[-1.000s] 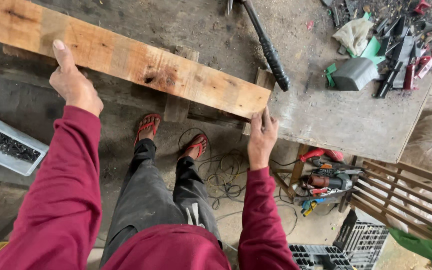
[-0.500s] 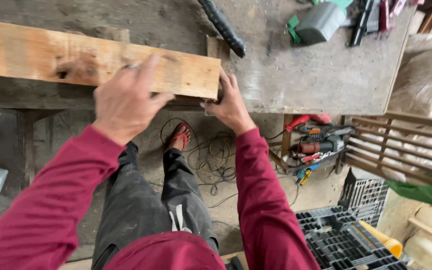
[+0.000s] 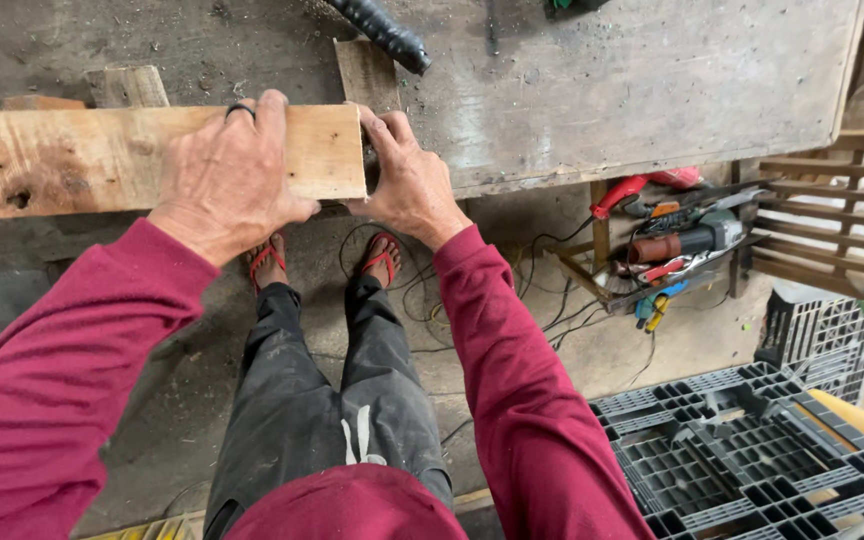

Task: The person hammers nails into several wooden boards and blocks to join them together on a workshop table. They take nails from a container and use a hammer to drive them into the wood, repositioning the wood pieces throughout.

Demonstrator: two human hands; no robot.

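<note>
Grey, scuffed workbench [image 3: 652, 90] fills the upper part of the view, with a bare concrete floor beneath it; a pale wooden plank [image 3: 82, 160] lies along the bench's near edge, its right end about mid-frame. Left hand [image 3: 232, 175] rests flat on top of the plank near that end, fingers spread and curled over the far edge, a dark ring on one finger; right hand [image 3: 407, 180] sits against the plank's end face, fingers bent and pressed to the wood, thumb side toward the bench. Black ribbed handle [image 3: 382, 30] lies on the bench just beyond the hands; power tools with red grips [image 3: 667, 230] sit on a low shelf to the right; black plastic crates [image 3: 752, 450] stand on the floor below them.
</note>
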